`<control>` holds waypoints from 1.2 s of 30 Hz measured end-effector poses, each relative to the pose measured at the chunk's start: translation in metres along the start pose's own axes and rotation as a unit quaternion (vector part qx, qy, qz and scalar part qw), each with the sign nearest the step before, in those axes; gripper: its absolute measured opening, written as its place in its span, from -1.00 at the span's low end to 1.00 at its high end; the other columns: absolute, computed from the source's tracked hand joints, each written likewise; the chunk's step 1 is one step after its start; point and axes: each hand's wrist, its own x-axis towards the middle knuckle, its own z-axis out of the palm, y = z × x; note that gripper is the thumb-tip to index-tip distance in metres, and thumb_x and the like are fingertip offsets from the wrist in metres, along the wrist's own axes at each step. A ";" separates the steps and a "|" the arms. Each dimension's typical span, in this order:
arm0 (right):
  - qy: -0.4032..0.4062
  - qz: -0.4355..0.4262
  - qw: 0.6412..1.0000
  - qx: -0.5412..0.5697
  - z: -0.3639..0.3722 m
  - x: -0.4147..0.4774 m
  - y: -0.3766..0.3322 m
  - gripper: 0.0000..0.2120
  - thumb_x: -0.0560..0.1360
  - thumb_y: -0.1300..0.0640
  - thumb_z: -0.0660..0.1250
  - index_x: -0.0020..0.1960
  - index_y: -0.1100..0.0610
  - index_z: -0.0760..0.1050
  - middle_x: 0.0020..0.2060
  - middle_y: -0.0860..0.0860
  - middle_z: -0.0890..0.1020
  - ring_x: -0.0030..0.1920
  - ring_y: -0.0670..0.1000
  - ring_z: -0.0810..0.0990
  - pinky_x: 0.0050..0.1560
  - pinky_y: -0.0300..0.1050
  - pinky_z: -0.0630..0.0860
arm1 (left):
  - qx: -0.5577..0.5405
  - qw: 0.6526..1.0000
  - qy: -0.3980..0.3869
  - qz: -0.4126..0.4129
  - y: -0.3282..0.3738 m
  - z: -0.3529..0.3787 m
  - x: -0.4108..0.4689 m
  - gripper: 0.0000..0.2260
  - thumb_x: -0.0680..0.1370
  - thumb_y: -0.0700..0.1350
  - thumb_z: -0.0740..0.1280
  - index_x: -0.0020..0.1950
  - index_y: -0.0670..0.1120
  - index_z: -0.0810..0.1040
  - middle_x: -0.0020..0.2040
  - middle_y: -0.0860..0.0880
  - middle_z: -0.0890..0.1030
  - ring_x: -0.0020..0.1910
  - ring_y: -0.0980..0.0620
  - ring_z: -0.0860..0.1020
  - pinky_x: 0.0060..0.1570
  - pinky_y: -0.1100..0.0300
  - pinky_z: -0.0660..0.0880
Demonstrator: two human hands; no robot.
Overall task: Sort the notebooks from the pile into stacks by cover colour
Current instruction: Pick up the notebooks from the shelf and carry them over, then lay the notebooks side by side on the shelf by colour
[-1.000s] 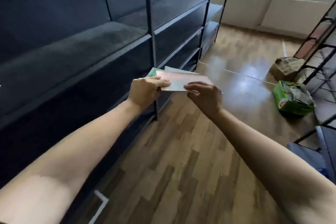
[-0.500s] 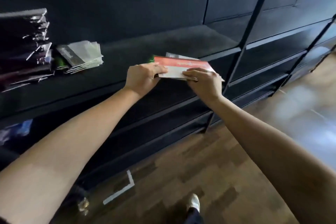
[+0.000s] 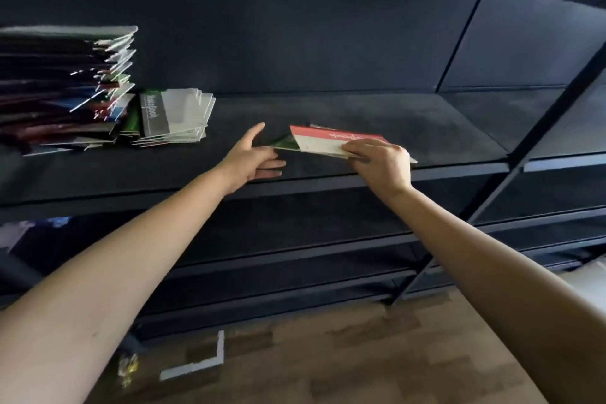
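My right hand grips a small bundle of notebooks just above the black shelf; the top one is a red-and-white notebook, and a green notebook pokes out underneath on the left. My left hand is beside the green corner with fingers spread and straight; whether it touches the corner is unclear. At the shelf's far left stands a tall mixed pile of notebooks. Next to it lies a low stack of grey-and-white notebooks, with a green cover showing between the two.
The shelf unit has black fabric-lined boards, a dark back panel and a metal upright post on the right. Lower shelves sit below my arms. White tape marks lie on the wooden floor.
The view swung from the aisle to the shelf. My left hand let go of the bundle and opened. My right hand carried the notebooks down over the shelf.
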 end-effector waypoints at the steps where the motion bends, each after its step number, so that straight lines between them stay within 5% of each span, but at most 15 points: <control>1: 0.000 -0.004 1.000 0.006 0.004 0.001 0.006 -0.77 0.31 0.26 0.49 -0.04 0.12 0.70 -0.05 0.02 0.71 0.00 0.03 0.67 0.07 -0.15 0.54 | -0.085 0.996 -0.011 -0.032 -0.001 0.006 0.003 -0.36 0.56 -0.42 0.08 0.57 0.03 0.05 0.29 -0.22 0.47 0.00 -0.13 0.64 -0.03 0.07 0.62; 5: -0.009 -0.043 0.999 0.019 0.018 -0.006 0.031 -0.78 0.28 0.26 0.50 -0.08 0.11 0.71 -0.10 0.00 0.72 -0.09 0.00 0.69 -0.06 -0.11 0.60 | -0.260 0.964 0.013 -0.055 -0.001 0.016 0.023 -0.38 0.48 -0.40 -0.06 0.53 -0.05 0.13 0.15 -0.29 0.50 -0.01 -0.21 0.62 0.03 -0.10 0.55; 8: -0.026 -0.038 0.998 0.041 0.023 -0.003 0.047 -0.78 0.30 0.27 0.49 -0.06 0.14 0.70 -0.08 0.02 0.71 -0.07 0.03 0.69 -0.03 0.01 0.62 | -0.236 0.969 0.034 -0.065 -0.002 0.016 0.042 -0.86 0.62 -0.14 0.13 0.18 -0.07 0.34 0.05 -0.24 0.55 -0.13 -0.15 0.65 -0.14 -0.09 0.59; 13: -0.024 -0.087 0.995 0.045 0.032 0.004 0.062 -0.77 0.27 0.31 0.51 -0.08 0.16 0.70 -0.11 0.01 0.71 -0.10 0.01 0.69 -0.15 -0.01 0.64 | -0.170 0.983 0.024 -0.066 -0.003 0.032 0.067 -0.91 0.60 -0.01 0.26 -0.03 -0.02 0.44 -0.22 -0.06 0.68 -0.14 -0.05 0.63 -0.15 0.04 0.57; 18: -0.018 -0.138 0.990 0.033 0.041 0.018 0.078 -0.81 0.28 0.27 0.51 -0.11 0.15 0.71 -0.14 0.01 0.72 -0.13 -0.02 0.69 -0.25 -0.09 0.63 | -0.086 0.992 -0.056 -0.069 -0.003 0.029 0.101 -0.86 0.59 -0.19 0.21 0.04 -0.08 0.55 -0.11 -0.06 0.67 -0.12 0.01 0.64 -0.19 0.17 0.57; 25: -0.024 -0.152 0.988 0.002 0.047 0.057 0.109 -0.80 0.25 0.27 0.45 -0.13 0.15 0.71 -0.12 0.02 0.71 -0.11 -0.05 0.64 -0.16 -0.19 0.53 | -0.100 0.983 -0.129 -0.088 0.018 0.028 0.156 -0.47 0.51 -0.40 0.17 0.33 0.11 0.39 0.12 -0.13 0.60 0.08 -0.17 0.59 -0.18 -0.03 0.61; 30: -0.029 -0.205 0.978 -0.034 0.053 0.080 0.112 -0.81 0.27 0.24 0.46 -0.12 0.13 0.71 -0.13 -0.01 0.71 -0.15 -0.02 0.69 -0.22 -0.24 0.54 | -0.123 0.979 -0.101 -0.126 0.034 0.034 0.187 -0.80 0.56 -0.11 0.13 0.06 -0.05 0.53 -0.11 -0.10 0.61 -0.22 -0.03 0.64 -0.19 0.07 0.55; 34: -0.054 -0.256 0.965 -0.030 0.066 0.087 0.114 -0.87 0.38 0.22 0.43 -0.09 0.16 0.70 -0.12 0.01 0.71 -0.16 0.00 0.70 -0.26 -0.20 0.59 | -0.063 0.979 -0.131 -0.144 0.037 0.026 0.219 -0.54 0.54 0.28 0.11 -0.02 -0.07 0.57 -0.19 -0.10 0.64 -0.25 -0.05 0.63 -0.16 0.13 0.49; 36: -0.062 -0.275 0.959 -0.031 0.071 0.089 0.118 -0.84 0.46 0.17 0.35 -0.08 0.18 0.69 -0.10 0.02 0.71 -0.12 0.02 0.70 -0.31 -0.12 0.62 | -0.003 0.983 -0.135 -0.128 0.037 0.025 0.229 -0.47 0.55 0.33 0.05 -0.06 -0.07 0.58 -0.27 -0.09 0.66 -0.33 -0.02 0.64 -0.25 0.19 0.52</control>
